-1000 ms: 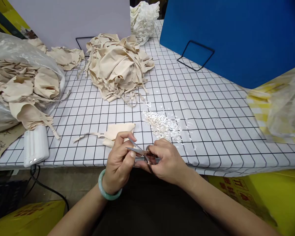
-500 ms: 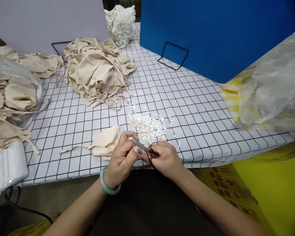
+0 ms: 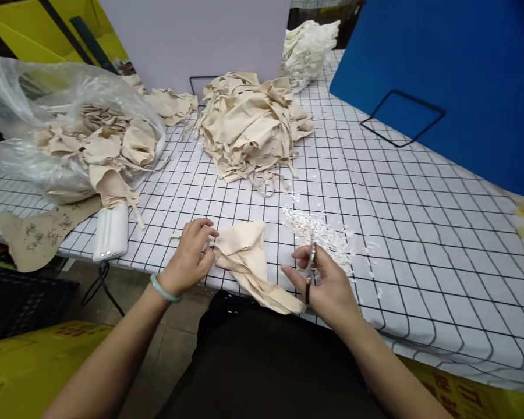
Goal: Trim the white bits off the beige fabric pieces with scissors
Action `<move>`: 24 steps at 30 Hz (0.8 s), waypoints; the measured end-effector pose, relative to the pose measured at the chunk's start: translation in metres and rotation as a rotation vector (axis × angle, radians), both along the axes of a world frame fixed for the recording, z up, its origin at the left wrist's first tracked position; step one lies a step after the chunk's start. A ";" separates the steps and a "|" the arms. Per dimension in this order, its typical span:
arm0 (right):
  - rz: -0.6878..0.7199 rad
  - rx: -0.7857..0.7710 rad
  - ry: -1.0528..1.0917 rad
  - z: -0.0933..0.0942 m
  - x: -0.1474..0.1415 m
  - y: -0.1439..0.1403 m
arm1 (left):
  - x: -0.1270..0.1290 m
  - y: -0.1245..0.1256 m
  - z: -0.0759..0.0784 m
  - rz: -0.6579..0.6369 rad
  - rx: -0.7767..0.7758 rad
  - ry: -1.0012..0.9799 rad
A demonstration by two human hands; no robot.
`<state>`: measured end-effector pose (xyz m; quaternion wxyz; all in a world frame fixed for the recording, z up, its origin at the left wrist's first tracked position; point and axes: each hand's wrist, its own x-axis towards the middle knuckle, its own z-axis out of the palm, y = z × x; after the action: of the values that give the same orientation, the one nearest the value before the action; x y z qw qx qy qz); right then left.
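My left hand (image 3: 192, 256), with a pale green bangle (image 3: 163, 288) at its wrist, is at the left edge of a beige fabric piece (image 3: 244, 244). Its fingers are curved and look apart, their tips at the fabric. Part of a thin strap (image 3: 174, 236) shows left of that hand. The fabric lies creased on the checked tablecloth, one end reaching the table's front edge. In my right hand (image 3: 332, 285) is a small pair of scissors (image 3: 310, 265), held upright, partly hidden by the fingers. Small white clippings (image 3: 321, 230) lie scattered just beyond it.
A large heap of beige fabric pieces (image 3: 248, 128) stands behind. To the left are a clear plastic bag (image 3: 21, 157) with more pieces, a white device (image 3: 111, 233) with a cable, and a marked brown pattern (image 3: 41, 235). A blue board (image 3: 454, 64) rises at the back right.
The view has swung left. My hands, which were together at the scissors, have separated: the left is now at the fabric piece, the right keeps the scissors. The fabric is more spread out.
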<state>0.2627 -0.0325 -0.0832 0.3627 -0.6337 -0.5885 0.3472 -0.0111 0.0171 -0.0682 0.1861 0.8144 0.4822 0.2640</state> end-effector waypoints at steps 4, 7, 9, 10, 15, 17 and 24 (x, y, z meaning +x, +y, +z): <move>0.189 0.072 0.071 0.003 -0.047 0.011 | -0.016 0.011 -0.014 -0.141 0.015 0.142; 0.287 0.093 0.045 0.003 -0.075 0.018 | -0.008 0.009 -0.005 -0.169 -0.052 0.006; 0.295 -0.009 0.063 0.004 -0.083 0.023 | -0.006 0.005 0.011 -0.146 -0.220 -0.086; 0.291 -0.102 0.121 0.005 -0.083 0.027 | -0.007 0.004 0.021 -0.134 -0.314 -0.107; 0.391 -0.324 0.542 0.031 -0.059 0.060 | -0.017 -0.003 0.058 -0.221 -0.650 -0.170; 0.464 -0.307 0.576 0.043 -0.050 0.076 | -0.016 -0.006 0.064 -0.270 -0.745 -0.265; 0.541 -0.344 0.689 0.051 -0.062 0.099 | 0.000 -0.009 0.073 -0.243 -0.506 -0.383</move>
<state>0.2009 0.0661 -0.0322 0.3230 -0.3561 -0.5116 0.7122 -0.0112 0.0078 0.0047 0.4995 0.7296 0.3879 0.2603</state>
